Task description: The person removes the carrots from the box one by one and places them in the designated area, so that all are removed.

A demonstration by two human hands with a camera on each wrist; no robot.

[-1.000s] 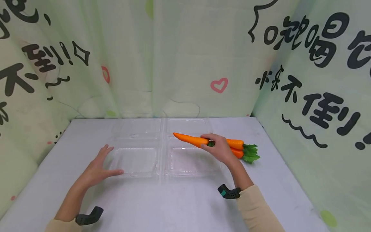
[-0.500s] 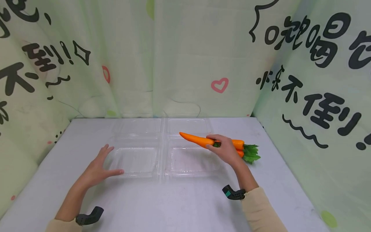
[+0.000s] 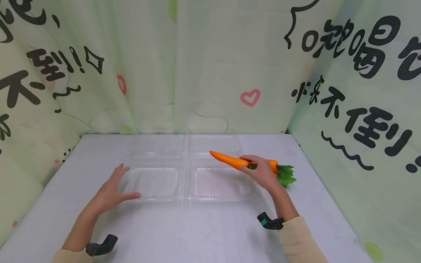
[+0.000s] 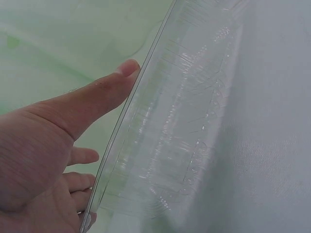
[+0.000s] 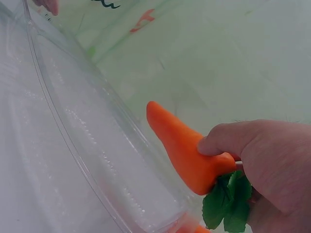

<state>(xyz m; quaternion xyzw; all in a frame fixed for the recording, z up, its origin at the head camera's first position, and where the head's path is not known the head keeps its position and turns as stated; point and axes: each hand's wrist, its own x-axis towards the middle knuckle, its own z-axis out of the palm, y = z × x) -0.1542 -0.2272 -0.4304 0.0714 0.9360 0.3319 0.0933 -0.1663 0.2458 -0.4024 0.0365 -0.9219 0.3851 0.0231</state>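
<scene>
My right hand (image 3: 260, 170) pinches an orange carrot (image 3: 226, 159) near its leafy end, its tip pointing left over the right-hand clear plastic box. In the right wrist view, the thumb presses on the carrot (image 5: 180, 150), and green leaves (image 5: 228, 204) hang below the grip. Other carrots (image 3: 273, 165) lie on the table beyond this hand, partly hidden by it, with their leafy tops (image 3: 285, 175) to the right. Fingers spread, my left hand (image 3: 110, 191) is at the left side of the left-hand clear box (image 3: 158, 199); its thumb touches the rim (image 4: 111, 141) in the left wrist view.
Both boxes, the left one and the right one (image 3: 217, 199), stand side by side, with shallow clear lids (image 3: 161, 140) laid back behind them. A white table (image 3: 184, 233) lies under everything. Pale green printed curtains (image 3: 210, 73) enclose the back and sides.
The right hand has moved steadily to the right and slightly nearer with the carrot, covering more of the other carrots. The left hand has stayed in place.
</scene>
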